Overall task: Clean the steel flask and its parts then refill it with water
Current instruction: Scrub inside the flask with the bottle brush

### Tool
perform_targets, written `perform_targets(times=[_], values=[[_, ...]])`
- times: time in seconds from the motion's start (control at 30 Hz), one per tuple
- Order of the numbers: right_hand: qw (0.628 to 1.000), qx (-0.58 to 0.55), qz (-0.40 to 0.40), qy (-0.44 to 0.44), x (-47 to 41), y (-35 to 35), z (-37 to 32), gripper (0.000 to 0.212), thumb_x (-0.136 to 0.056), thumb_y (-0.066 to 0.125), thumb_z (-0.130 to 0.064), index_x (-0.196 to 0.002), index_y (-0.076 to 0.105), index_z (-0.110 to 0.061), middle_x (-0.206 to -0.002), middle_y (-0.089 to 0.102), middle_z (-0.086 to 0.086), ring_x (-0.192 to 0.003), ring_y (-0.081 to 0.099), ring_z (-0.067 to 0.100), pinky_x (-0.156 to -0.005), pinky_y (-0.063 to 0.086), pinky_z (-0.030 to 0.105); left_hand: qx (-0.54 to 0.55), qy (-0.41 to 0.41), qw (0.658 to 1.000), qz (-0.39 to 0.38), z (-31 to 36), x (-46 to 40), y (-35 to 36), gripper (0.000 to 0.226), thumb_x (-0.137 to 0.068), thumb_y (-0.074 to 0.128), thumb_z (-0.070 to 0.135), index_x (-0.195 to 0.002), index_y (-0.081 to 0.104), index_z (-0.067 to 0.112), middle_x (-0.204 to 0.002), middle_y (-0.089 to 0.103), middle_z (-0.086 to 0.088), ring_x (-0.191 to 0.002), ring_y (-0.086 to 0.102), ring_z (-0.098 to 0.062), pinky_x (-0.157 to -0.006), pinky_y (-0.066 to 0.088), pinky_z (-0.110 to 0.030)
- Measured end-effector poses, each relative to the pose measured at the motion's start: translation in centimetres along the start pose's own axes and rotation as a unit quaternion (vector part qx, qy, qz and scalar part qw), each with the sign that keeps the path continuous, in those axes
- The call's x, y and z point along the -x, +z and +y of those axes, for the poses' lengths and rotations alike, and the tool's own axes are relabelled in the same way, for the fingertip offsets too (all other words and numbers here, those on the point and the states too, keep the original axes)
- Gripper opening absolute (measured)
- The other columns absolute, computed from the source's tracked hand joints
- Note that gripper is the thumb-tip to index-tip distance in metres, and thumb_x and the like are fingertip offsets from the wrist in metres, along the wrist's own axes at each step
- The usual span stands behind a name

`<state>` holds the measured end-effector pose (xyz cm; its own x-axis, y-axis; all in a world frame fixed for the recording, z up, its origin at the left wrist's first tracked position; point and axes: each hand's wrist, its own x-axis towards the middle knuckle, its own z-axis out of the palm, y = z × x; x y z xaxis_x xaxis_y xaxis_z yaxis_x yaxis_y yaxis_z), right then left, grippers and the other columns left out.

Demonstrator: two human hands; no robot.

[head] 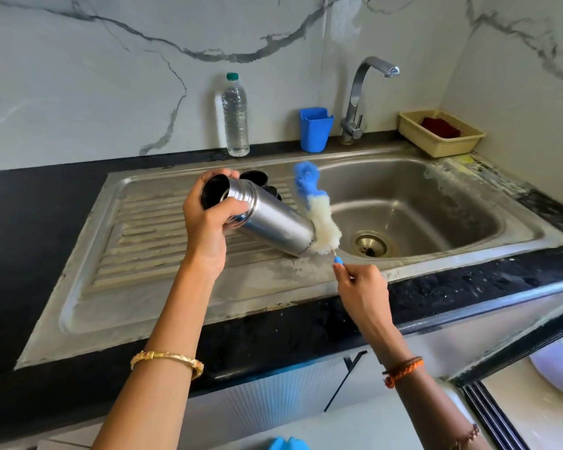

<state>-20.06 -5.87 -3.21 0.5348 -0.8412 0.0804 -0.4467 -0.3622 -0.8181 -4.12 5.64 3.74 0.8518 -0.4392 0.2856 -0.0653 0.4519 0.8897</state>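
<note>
My left hand (205, 219) grips the steel flask (273, 222) near its open mouth. The flask is tilted, mouth toward me and base pointing down toward the sink basin. A bottle brush (319, 216) with blue and white bristles lies against the flask's base, and my right hand (361, 293) pinches its thin blue-tipped handle. Black flask parts (260, 181), a cap and lid pieces, lie on the drainboard behind the flask, partly hidden by it.
The steel sink (436, 196) has its basin on the right and a ribbed drainboard (150, 241) on the left. A tap (361, 99), a blue cup (314, 129), a plastic water bottle (236, 118) and a beige basket (442, 133) stand along the back.
</note>
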Motion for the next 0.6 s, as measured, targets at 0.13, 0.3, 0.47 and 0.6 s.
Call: perform_targets(times=[0.13, 0.3, 0.47, 0.6], values=[[0.992, -0.050, -0.002, -0.114, 1.6, 0.4, -2.8, 0.042, -0.094, 0.053, -0.025, -0.052, 0.047, -0.019, -0.043, 0.030, -0.007, -0.044, 0.023, 0.011, -0.046, 0.022, 0.027, -0.013, 0.036, 0.998, 0.052, 0.3, -0.3, 1.7, 0.046, -0.049, 0.085, 0.018, -0.086, 0.057, 0.024, -0.082, 0.059, 0.015, -0.075, 0.057, 0.004, -0.069, 0.046, -0.015], [0.992, -0.061, 0.005, -0.111, 1.9, 1.1, -1.5, 0.023, -0.093, 0.053, -0.027, -0.078, 0.066, -0.017, -0.043, 0.031, -0.009, -0.042, 0.025, 0.009, -0.045, 0.024, 0.023, -0.011, 0.018, 0.995, 0.096, -0.2, -0.3, 1.0, 0.047, -0.056, 0.082, 0.022, -0.089, 0.048, 0.026, -0.085, 0.056, 0.012, -0.070, 0.058, 0.007, -0.071, 0.046, -0.015], [0.999, -0.034, 0.001, -0.018, 1.0, 1.4, 0.4, 0.042, -0.094, 0.051, -0.028, -0.060, 0.054, -0.003, -0.047, 0.038, 0.000, -0.047, 0.032, 0.017, -0.054, 0.030, 0.031, -0.006, 0.017, 0.992, 0.123, -0.7, -0.1, -0.7, 0.031, -0.077, 0.072, 0.015, -0.084, 0.042, 0.022, -0.084, 0.053, 0.006, -0.069, 0.056, 0.004, -0.062, 0.045, -0.013], [0.984, -0.074, -0.033, -0.158, 2.9, 1.5, -3.8, 0.033, -0.094, 0.051, -0.026, -0.071, 0.063, -0.005, -0.044, 0.030, -0.006, -0.046, 0.025, 0.012, -0.046, 0.022, 0.026, 0.017, 0.037, 0.988, 0.151, -1.1, 0.1, -0.5, 0.028, -0.077, 0.070, 0.006, -0.079, 0.045, 0.017, -0.073, 0.059, 0.009, -0.062, 0.058, 0.005, -0.057, 0.046, -0.013]])
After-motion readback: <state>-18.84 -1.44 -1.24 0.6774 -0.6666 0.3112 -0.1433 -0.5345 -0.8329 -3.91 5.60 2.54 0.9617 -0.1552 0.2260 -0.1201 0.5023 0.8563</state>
